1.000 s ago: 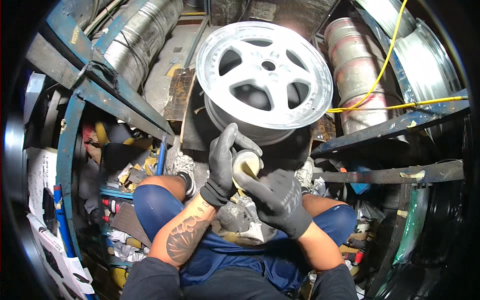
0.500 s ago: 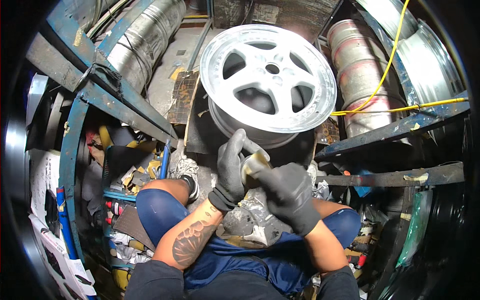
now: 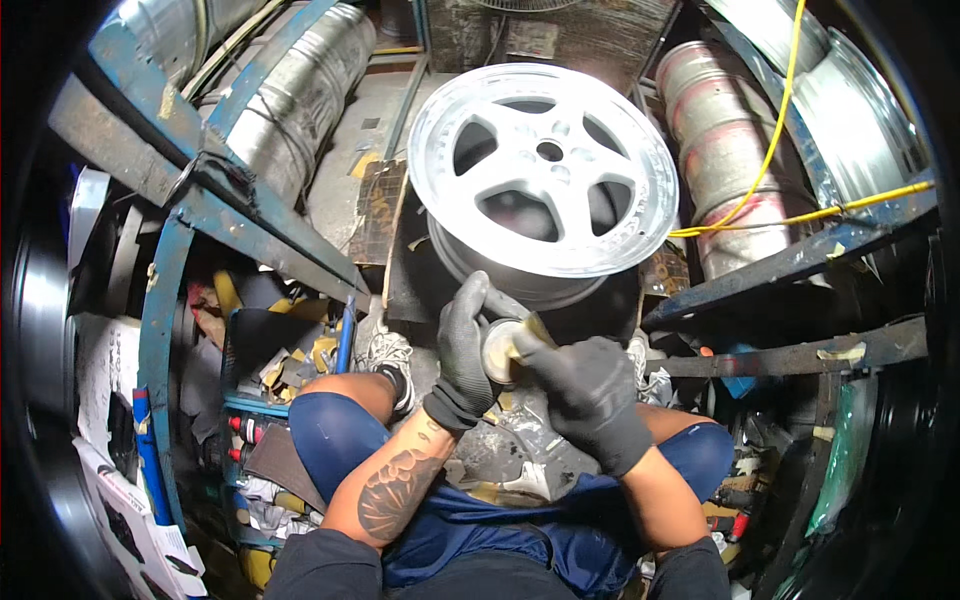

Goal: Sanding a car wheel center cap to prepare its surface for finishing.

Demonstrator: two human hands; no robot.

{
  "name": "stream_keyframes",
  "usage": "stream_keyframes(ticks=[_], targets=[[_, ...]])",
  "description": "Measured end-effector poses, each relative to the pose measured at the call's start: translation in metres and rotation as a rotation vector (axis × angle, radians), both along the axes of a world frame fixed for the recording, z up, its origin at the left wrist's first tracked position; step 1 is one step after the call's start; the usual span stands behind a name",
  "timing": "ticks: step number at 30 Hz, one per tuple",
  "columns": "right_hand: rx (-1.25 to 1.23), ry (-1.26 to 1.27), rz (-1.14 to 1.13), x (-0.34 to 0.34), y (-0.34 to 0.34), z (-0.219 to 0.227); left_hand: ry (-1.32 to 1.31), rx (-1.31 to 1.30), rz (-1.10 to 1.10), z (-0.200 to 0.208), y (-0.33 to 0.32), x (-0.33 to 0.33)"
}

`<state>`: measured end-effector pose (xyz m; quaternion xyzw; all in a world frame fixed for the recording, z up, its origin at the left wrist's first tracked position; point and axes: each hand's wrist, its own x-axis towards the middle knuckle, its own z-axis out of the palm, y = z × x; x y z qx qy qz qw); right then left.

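Head view: a round pale object (image 3: 498,355) is being gripped by the gloved left hand (image 3: 462,345), on the silver wheel's (image 3: 562,178) near side. At its right edge, a blurred tan piece (image 3: 536,328) is being pinched by the gloved right hand (image 3: 592,395).

Over on the right, a yellow cable (image 3: 890,196) runs past a red-stained metal drum (image 3: 722,140) — and at left, a silver drum (image 3: 295,120) shows behind a blue frame (image 3: 160,340), with yellowish scraps (image 3: 275,373) heaped below — a blue rod (image 3: 345,335) right beside them!
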<state>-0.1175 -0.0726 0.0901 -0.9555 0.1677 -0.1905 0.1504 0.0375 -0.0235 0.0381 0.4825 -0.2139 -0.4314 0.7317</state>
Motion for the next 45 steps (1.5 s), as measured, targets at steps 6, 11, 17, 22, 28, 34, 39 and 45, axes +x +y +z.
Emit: stream_keyframes(ticks=[6, 11, 17, 22, 28, 34, 39, 45], targets=[[0.018, -0.083, -0.054, -0.01, -0.007, -0.006, 0.276, -0.047, -0.02, 0.007, -0.003, 0.003], [-0.025, 0.172, 0.127, 0.002, 0.007, 0.008, 0.336, -0.022, -0.154, 0.003, 0.003, 0.014], [0.054, -0.035, 0.051, 0.011, 0.009, 0.007, 0.361, 0.071, -0.147, -0.002, -0.002, 0.016], [0.522, -0.284, -0.333, -0.026, -0.016, -0.002, 0.504, -0.233, -0.13, 0.005, -0.003, 0.015], [0.671, -0.356, -0.188, -0.022, -0.017, -0.003, 0.587, -0.251, -0.177, 0.003, 0.0, 0.011], [1.245, -0.59, -0.32, -0.026, -0.015, -0.016, 0.493, -0.167, -0.119, -0.001, 0.001, 0.006], [1.404, -0.509, -0.328, -0.028, -0.01, -0.013, 0.83, -0.123, -0.171, 0.0, 0.008, 0.006], [1.527, -0.535, -0.297, -0.024, -0.008, -0.009, 1.037, 0.102, -0.155, 0.016, 0.001, 0.002]])
